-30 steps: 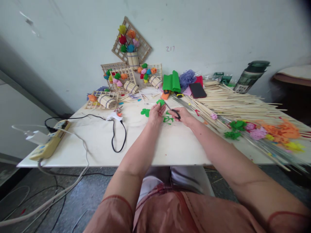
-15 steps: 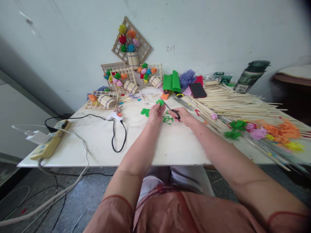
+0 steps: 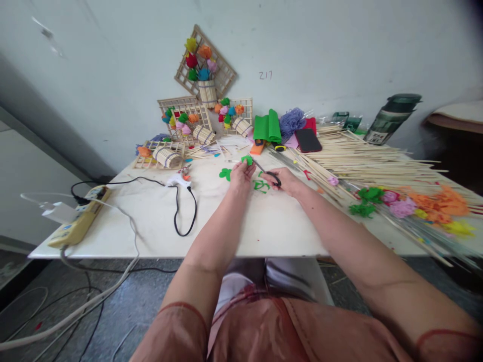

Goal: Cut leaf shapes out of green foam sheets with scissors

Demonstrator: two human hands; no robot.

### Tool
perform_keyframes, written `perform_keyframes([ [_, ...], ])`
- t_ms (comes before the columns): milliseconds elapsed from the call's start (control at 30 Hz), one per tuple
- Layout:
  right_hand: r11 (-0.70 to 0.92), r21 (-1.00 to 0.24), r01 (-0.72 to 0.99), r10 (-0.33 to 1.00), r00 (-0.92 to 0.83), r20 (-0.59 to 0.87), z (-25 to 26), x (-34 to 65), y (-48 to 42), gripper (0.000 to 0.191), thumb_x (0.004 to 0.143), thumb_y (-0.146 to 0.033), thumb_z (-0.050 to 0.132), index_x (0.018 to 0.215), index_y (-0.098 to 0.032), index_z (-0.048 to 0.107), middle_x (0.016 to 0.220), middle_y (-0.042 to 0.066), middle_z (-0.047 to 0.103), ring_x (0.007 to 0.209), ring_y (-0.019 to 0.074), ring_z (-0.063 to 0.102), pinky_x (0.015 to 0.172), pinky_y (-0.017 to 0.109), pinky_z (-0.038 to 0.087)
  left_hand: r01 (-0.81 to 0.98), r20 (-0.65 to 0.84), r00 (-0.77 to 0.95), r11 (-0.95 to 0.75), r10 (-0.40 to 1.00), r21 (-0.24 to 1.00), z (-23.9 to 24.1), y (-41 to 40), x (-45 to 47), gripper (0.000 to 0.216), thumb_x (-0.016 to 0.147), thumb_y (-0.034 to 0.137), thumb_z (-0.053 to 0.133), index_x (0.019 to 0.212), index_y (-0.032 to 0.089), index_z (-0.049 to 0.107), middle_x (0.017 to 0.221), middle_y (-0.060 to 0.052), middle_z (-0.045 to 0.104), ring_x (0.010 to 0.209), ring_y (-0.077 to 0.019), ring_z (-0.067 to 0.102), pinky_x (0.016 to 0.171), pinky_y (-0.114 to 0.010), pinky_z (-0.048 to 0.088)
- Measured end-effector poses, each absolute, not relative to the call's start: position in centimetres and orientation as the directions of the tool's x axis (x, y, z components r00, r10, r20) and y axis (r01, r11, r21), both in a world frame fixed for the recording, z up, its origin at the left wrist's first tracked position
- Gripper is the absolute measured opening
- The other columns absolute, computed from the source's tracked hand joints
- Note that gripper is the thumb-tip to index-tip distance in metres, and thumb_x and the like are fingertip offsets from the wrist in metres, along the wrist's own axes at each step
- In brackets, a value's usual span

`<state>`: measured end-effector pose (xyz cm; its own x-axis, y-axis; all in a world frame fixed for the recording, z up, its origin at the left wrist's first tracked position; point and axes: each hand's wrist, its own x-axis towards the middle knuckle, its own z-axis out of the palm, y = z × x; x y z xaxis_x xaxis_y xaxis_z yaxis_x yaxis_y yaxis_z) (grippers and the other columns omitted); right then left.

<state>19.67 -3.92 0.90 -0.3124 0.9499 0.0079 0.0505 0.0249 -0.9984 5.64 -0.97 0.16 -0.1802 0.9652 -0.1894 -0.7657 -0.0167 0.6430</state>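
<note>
My left hand (image 3: 242,174) pinches a small piece of green paper (image 3: 247,160) above the middle of the table. In my right hand (image 3: 281,180) is a pair of scissors (image 3: 272,177), its dark handles around my fingers. The blades point up and left to the edge of the held paper; whether they touch it I cannot tell. Left of my left hand lies a green petal-shaped cutout (image 3: 225,174). Thin green paper scraps (image 3: 261,186) lie on the table between my two wrists.
Lattice frames with paper flowers (image 3: 228,113) stand at the back. Rolled green paper (image 3: 267,125), purple yarn (image 3: 292,122) and a phone (image 3: 308,140) lie behind my hands. Bamboo sticks (image 3: 362,151) and crepe flowers (image 3: 402,206) spread right; a glue gun (image 3: 179,181) and power strip (image 3: 80,218) lie left.
My left hand and the green paper in it have shifted slightly left and down. The right hand with the scissors stays almost in place.
</note>
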Motion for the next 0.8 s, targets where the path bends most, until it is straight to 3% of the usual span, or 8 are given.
perform_keyframes([
  [200,-0.02,-0.999,0.027,0.948,-0.317,-0.028,-0.2,20.3,-3.1,0.027,0.065,-0.028,0.075,0.058,-0.016,0.053,0.046,-0.004,0.048,0.035,0.0029,0.035,0.033,0.017,0.025,-0.736,-0.202,-0.157,0.022,0.967,0.676,0.3,-1.1,5.7,0.01,0.083,0.009,0.059,0.076,0.016,0.055,0.072,-0.002,0.07,0.083,-0.0153,0.072,0.093,-0.033,0.052],
  [800,0.009,-0.998,0.066,0.962,-0.273,-0.009,-0.2,20.3,-3.1,0.024,0.067,-0.027,0.077,0.06,-0.014,0.058,0.048,-0.004,0.049,0.036,0.0029,0.036,0.033,0.016,0.024,-0.711,-0.187,-0.128,0.042,0.974,0.702,0.1,-1.2,6.1,0.012,0.083,0.009,0.059,0.073,0.015,0.056,0.071,-0.004,0.07,0.089,-0.0174,0.072,0.097,-0.035,0.05],
])
